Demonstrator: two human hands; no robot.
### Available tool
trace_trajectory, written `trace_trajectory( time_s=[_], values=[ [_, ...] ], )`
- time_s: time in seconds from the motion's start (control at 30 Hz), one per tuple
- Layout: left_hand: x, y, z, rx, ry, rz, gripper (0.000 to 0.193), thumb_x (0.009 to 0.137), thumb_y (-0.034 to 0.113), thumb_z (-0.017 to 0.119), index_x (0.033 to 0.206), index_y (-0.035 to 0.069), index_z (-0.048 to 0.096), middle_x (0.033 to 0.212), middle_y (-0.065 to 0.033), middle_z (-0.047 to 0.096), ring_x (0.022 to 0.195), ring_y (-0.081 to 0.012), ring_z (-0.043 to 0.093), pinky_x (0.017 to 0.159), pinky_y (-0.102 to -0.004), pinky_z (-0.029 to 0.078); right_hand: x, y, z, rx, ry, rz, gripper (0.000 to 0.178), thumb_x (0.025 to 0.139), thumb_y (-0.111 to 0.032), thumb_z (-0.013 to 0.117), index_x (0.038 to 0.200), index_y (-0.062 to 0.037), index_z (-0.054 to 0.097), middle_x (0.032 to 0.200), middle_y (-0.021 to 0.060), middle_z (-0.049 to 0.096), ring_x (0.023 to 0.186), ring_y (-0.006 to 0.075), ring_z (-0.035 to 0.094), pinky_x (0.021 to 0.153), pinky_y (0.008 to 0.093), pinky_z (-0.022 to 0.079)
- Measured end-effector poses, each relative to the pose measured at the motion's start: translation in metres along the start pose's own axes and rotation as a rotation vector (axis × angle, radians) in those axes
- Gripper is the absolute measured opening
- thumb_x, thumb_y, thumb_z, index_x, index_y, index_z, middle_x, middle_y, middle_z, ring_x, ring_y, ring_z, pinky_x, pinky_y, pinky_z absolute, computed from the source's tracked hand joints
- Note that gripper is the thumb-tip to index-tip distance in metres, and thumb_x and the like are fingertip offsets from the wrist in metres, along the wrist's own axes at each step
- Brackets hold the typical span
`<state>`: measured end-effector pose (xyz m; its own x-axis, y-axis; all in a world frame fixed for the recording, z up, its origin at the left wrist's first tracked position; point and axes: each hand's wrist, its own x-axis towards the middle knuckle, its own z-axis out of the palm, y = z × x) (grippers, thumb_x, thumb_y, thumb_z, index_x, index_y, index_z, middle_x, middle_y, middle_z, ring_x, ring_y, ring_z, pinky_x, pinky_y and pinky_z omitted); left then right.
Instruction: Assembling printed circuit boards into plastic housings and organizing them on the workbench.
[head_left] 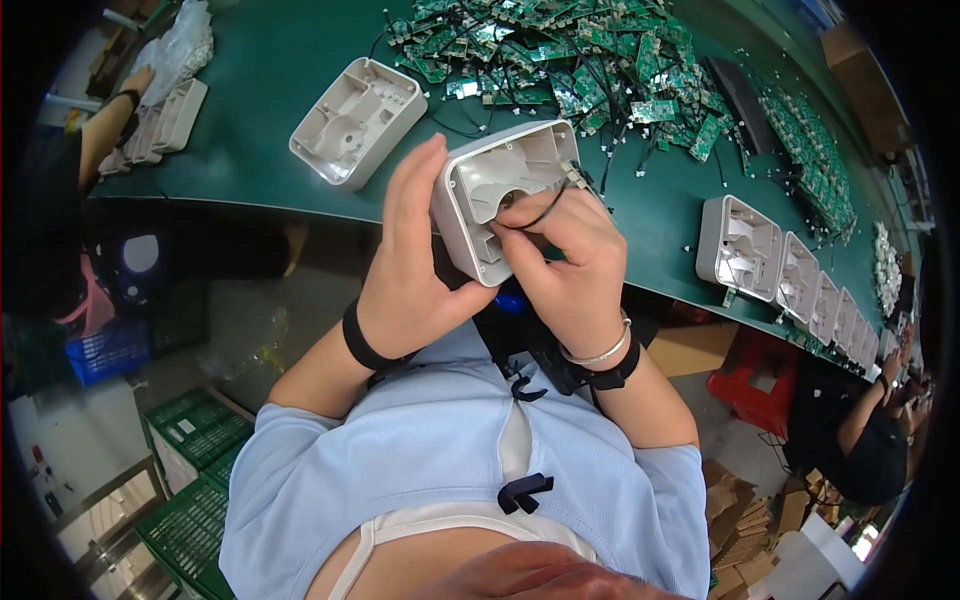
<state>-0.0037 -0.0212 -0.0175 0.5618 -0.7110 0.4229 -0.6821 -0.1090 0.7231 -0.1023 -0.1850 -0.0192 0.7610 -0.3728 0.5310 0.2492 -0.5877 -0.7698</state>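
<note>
A white plastic housing [462, 215], open side up, is held over the front edge of the green table. My left hand [405, 260] grips it from the left, fingers along its side wall and thumb at the lower corner. Inside the housing, my right hand [570, 245] pinches a thin black cable [548, 208] near a round opening. A small pale connector [575, 174] shows by the right-hand knuckles. The pinching fingertips are partly hidden, as is the cable's far end. Another white housing [355, 120] lies open on the table, just left of the one I hold.
A heap of green circuit boards [560, 60] with black cables covers the table's back. At right stand a row of white housings [740, 248], a dark strip [740, 105] and more circuit boards [810, 160]. Other people's arms [105, 135] show at both sides. Green crates [195, 435] stand lower left.
</note>
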Motion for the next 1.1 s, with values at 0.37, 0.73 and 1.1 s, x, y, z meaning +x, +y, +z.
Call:
trace_trajectory(
  time_s=[0.37, 0.73, 1.1],
  values=[
    [0.0, -0.006, 0.001, -0.218, -0.01, -0.091, 0.106, 0.073, -0.001, 0.083, 0.16, 0.001, 0.022, 0.161, -0.0247, 0.027, 0.144, -0.0383, 0.044, 0.108, -0.0441, 0.053, 0.0, -0.011, -0.03, -0.049, 0.02, 0.135, 0.017, 0.089, -0.006, 0.077, 0.105, -0.0014, 0.075, 0.093, 0.0094, 0.074, 0.083, 0.018, 0.067, 0.07, 0.0296, 0.05],
    [0.001, -0.008, -0.002, -0.223, -0.025, -0.108, 0.107, 0.071, 0.0, 0.085, 0.159, 0.001, 0.024, 0.161, -0.0233, 0.028, 0.143, -0.0374, 0.046, 0.104, -0.043, 0.058, 0.0, 0.028, -0.045, -0.056, 0.066, 0.383, 0.027, 0.084, 0.0, 0.082, 0.11, 0.0008, 0.073, 0.105, 0.0102, 0.071, 0.093, 0.0162, 0.069, 0.08, 0.0283, 0.054],
    [-0.001, -0.01, 0.003, -0.11, 0.029, 0.001, 0.108, 0.072, 0.001, 0.088, 0.158, 0.0, 0.022, 0.152, -0.0178, 0.038, 0.136, -0.0285, 0.054, 0.102, -0.0404, 0.056, 0.001, -0.009, -0.039, -0.07, -0.197, -0.097, 0.027, 0.073, 0.007, 0.079, 0.097, -0.003, 0.072, 0.102, 0.0101, 0.072, 0.092, 0.0278, 0.068, 0.081, 0.035, 0.055]
  ],
)
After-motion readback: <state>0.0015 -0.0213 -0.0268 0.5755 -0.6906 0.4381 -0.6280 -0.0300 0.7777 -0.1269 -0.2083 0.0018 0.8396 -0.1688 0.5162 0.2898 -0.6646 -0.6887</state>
